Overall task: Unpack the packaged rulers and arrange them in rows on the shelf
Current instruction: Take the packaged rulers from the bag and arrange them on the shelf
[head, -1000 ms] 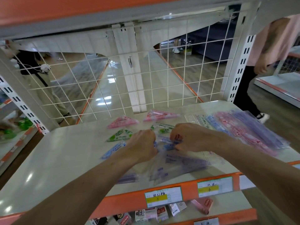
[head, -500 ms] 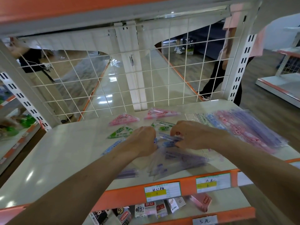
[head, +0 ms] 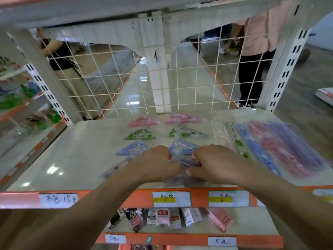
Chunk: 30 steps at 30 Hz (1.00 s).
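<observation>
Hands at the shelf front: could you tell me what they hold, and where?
Both the left hand and right hand pinch the purple ruler packet at its middle.

A: Rulers on the shelf (head: 72,156)?
B: Triangle set squares flat in two columns, rows by colour. Back row two pink triangles (head: 144,121), (head: 185,118). Next row two green triangles (head: 140,134), (head: 187,132). Third row two blue triangles (head: 132,148), (head: 183,147), the right one partly hidden by fingers.
A: Front row?
B: A purple triangle (head: 117,167) at the left, half hidden under a forearm. Beside it a clear packet with purple rulers (head: 187,177) near the front edge, mostly covered; blurry.
A: Right side?
B: Straight rulers in clear sleeves, fanned and overlapping, running front to back: green ruler (head: 237,141), blue ruler (head: 255,148), pink rulers (head: 275,147), purple rulers (head: 295,141). Motion-blurred.
</observation>
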Motion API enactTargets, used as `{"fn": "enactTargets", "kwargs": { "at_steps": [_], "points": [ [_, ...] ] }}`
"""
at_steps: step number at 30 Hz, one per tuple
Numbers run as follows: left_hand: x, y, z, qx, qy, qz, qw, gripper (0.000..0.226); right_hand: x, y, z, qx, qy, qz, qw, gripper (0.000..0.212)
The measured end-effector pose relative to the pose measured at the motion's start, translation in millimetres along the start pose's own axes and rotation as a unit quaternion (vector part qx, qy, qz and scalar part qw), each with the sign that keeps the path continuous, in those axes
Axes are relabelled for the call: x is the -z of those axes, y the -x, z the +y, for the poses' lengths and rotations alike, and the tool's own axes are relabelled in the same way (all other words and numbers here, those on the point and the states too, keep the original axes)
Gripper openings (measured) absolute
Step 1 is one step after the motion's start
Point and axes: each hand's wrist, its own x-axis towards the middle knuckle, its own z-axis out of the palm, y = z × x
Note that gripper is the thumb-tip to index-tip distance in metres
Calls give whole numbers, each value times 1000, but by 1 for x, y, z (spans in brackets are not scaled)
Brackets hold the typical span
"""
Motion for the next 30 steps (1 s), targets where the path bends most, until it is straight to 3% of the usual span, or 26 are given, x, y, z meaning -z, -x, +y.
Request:
{"fn": "enactTargets", "kwargs": {
  "at_steps": [5, 12, 18, 22, 25, 26, 28, 30],
  "points": [
    [-8, -2, 10, 16, 21, 1, 1000, 39, -2, 8, -7, -6, -16, -6, 1000, 32],
    [-3, 2, 11, -26, 7, -27, 999, 34, 1, 14, -21, -59, -78, -58, 993, 32],
    [-1, 10, 14, -44, 4, -7, 999, 32, 1, 23, -35, -67, -54, -26, 996, 29],
    [-2, 8, 6, -30, 64, -16, 997, 27, 3, 28, -44, -68, -68, -25, 995, 24],
    [-2, 9, 2, -31, 107, -29, 993, 16, -1, 27, -42, -76, -97, -29, 992, 27],
    [-2, 9, 2, -29, 126, -35, 991, 11, -4, 25, -38, -87, -110, -25, 990, 37],
    [-2, 9, 0, -25, 157, -42, 986, 14, -11, 23, -32, -108, -137, -12, 985, 49],
    [-2, 9, 0, -28, 174, -35, 984, 13, -13, 23, -28, -105, -150, -9, 983, 47]
  ]
}}
